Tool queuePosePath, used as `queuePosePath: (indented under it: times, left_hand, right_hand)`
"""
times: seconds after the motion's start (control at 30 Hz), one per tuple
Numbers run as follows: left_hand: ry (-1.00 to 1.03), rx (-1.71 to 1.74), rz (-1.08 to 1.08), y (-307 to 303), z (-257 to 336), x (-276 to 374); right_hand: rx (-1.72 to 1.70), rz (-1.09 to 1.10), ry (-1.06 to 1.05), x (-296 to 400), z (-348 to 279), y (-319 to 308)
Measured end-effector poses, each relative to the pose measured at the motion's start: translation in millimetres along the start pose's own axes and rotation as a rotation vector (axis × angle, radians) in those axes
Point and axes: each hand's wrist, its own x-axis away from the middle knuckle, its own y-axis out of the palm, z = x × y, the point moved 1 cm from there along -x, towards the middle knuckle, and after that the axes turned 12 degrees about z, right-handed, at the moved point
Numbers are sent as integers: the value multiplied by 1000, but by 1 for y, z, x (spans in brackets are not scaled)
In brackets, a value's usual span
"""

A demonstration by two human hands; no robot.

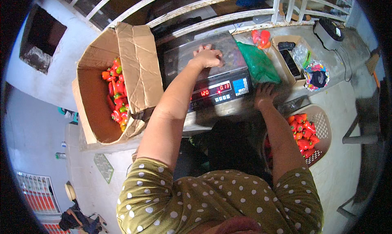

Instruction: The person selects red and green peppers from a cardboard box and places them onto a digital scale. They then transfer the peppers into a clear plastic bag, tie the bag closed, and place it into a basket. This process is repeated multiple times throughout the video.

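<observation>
A digital weighing scale (pixel 174 58) with a flat metal pan and red lit digits stands before me. My left hand (pixel 208 57) is over the middle of its pan, the fingers bent downward; whether anything is under them is hidden. Beside the scale's right end, my right hand (pixel 265 96) lies in shadow with its fingers apart, close to the lower edge of a green plastic bag (pixel 260 64). That bag rests against the pan's right side. To the left, an open cardboard box (pixel 139 65) contains red, orange and green peppers (pixel 118 90).
A perforated plastic basket (pixel 323 126) of red peppers (pixel 303 134) stands at right. On the ledge are a bag of red peppers (pixel 261 39), a small carton (pixel 286 39) holding a phone (pixel 290 63), and a grey device (pixel 327 33). White metal bars (pixel 196 7) border the back.
</observation>
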Motion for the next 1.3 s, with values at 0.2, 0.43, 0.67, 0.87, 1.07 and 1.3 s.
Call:
queuePosePath:
  times: [0.2, 0.43, 0.67, 0.87, 1.07, 1.3]
  left_hand:
    - [143, 33, 165, -4, 0, 16]
    - [435, 326, 1090, -115, -28, 90]
    - [-128, 183, 1518, -157, -206, 175]
    - [-798, 249, 1196, -108, -309, 192]
    - [-637, -50, 638, -75, -316, 139]
    - [-510, -251, 152, -61, -309, 86]
  right_hand:
    - [11, 133, -137, -27, 3, 63]
    - [11, -87, -194, 1, 0, 0]
    - [107, -201, -75, -87, 31, 95]
    - [16, -93, 166, -60, 13, 67]
    - [309, -58, 133, -60, 8, 79]
    - [260, -141, 136, -40, 7, 55]
